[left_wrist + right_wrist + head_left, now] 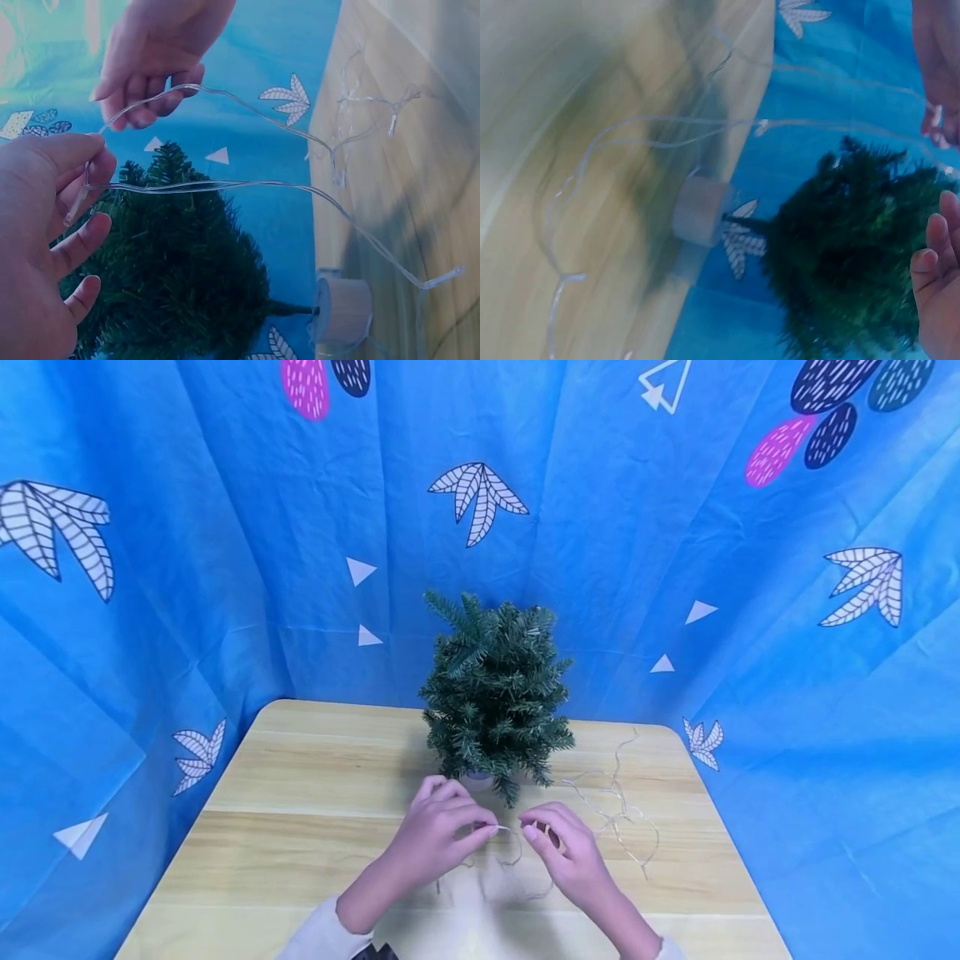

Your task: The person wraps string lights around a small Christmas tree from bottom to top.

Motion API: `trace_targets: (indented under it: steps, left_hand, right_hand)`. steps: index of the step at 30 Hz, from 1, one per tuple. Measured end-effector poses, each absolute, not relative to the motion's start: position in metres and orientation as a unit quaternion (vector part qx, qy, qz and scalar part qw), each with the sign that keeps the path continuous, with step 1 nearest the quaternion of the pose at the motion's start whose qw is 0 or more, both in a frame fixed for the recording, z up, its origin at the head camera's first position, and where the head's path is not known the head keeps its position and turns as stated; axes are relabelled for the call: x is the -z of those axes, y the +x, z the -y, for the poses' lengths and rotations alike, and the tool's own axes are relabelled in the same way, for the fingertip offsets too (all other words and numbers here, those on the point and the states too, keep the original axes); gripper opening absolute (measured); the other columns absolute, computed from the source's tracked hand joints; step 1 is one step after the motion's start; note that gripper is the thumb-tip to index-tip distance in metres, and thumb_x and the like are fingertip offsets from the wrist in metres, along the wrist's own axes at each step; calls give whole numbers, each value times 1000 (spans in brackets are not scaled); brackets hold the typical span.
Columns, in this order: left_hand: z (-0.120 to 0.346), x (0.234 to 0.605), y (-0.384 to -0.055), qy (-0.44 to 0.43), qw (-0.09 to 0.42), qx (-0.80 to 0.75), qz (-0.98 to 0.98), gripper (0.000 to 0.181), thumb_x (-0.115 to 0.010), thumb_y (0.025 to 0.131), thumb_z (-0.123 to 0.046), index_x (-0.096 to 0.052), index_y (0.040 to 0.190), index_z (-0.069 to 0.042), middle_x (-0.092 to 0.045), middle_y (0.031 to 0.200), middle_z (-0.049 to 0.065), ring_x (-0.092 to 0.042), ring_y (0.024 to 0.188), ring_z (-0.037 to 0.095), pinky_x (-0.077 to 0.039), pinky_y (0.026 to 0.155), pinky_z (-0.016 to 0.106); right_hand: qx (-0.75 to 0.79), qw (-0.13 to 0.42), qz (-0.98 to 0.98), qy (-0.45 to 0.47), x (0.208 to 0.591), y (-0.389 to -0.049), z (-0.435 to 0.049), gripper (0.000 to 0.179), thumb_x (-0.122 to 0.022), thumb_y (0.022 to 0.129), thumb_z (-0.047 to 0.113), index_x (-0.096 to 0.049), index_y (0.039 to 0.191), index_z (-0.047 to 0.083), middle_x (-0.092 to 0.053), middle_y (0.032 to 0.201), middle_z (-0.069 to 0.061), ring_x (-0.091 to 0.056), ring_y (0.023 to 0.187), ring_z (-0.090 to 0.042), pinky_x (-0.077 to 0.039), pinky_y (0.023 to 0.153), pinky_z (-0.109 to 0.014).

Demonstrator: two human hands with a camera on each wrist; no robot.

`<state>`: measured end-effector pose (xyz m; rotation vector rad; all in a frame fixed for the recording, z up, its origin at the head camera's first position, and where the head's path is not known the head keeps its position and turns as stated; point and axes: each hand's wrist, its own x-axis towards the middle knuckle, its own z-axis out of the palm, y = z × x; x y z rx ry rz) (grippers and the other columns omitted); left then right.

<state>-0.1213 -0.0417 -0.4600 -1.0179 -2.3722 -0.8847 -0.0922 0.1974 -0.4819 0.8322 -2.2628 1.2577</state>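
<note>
A clear wire string of fairy lights (247, 184) runs from the left hand, with tiny bulbs along it. My left hand (431, 831) pinches the wire between thumb and forefinger, in front of the tree. To its right, my right hand (572, 853) is held with loosely bent fingers (934, 234), apart from the left; a strand overlaps it in the left wrist view. Just beyond both hands stands a small green artificial Christmas tree (495, 685), upright on a pale round base (345, 309). Part of the string hangs below the hands.
More of the light string (618, 817) lies in loose loops on the wooden table (300, 777), right of the tree. Behind and along both sides hangs a blue patterned cloth (600, 527), close to the table's edges.
</note>
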Motion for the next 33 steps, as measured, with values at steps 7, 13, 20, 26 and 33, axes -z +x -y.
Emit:
trace_targets:
  steps: [7, 13, 20, 26, 33]
  left_hand:
    - [36, 460, -122, -374, 207, 320, 845, 8, -77, 88, -33, -77, 96, -30, -71, 87, -22, -52, 89, -1, -37, 102, 43]
    - [34, 460, -122, -379, 215, 317, 843, 8, -77, 88, -35, -77, 96, -31, -71, 87, -23, -50, 87, -2, -37, 100, 40]
    - [35, 461, -122, -379, 215, 323, 840, 8, -78, 87, -32, -76, 95, -31, -72, 89, -22, -52, 91, 0, -37, 100, 40]
    - [39, 463, -120, -364, 209, 345, 840, 11, -82, 84, -28, -75, 93, -28, -68, 82, -21, -51, 89, 2, -39, 97, 41]
    - [45, 461, -116, -327, 151, 365, 859, 25, -79, 85, -35, -73, 108, -27, -66, 81, -22, -51, 93, 2, -38, 101, 44]
  right_hand:
    - [-416, 222, 819, 326, 476, -91, -188, 23, -69, 91, 3, -70, 111, 14, -69, 95, 5, -60, 85, -5, -48, 69, -15]
    - [-406, 251, 807, 348, 476, -93, -184, 12, -68, 95, 8, -71, 105, 13, -71, 91, 0, -59, 80, -5, -47, 70, -11]
    - [-404, 275, 797, 354, 473, -96, -184, 10, -69, 92, 4, -72, 100, 9, -68, 85, 2, -55, 73, -4, -46, 66, -10]
    - [-393, 296, 794, 357, 472, -98, -188, 10, -71, 91, 4, -72, 99, 9, -68, 84, 2, -56, 72, -4, -46, 66, -9]
    - [-389, 309, 792, 354, 468, -101, -194, 5, -69, 93, 6, -72, 97, 5, -68, 83, 2, -55, 71, -6, -46, 67, -10]
